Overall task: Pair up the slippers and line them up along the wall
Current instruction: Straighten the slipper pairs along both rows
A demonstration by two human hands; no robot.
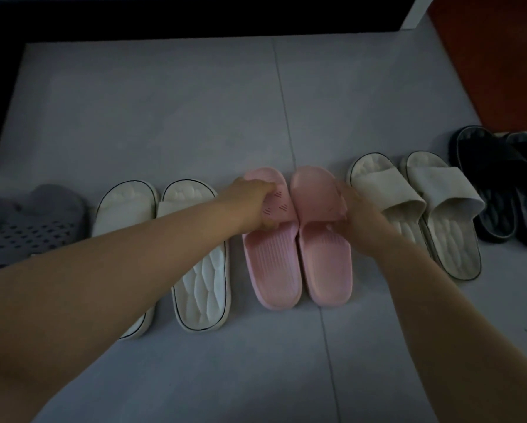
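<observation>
With the left hand (251, 206) gripping one pink slipper's (271, 264) strap and the right hand (358, 218) gripping its mate's (326, 261), the touching pair sits mid-row, white slippers (201, 288) at 9 o'clock, beige slippers (451, 239) at 3, so this looks like final squaring: level the heels, then release.

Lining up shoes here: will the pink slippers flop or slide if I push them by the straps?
Probably light: the pink slippers look like moulded foam. The strap bends under the left hand, so likely soft, not floppy. They should slide on smooth floor.
</observation>
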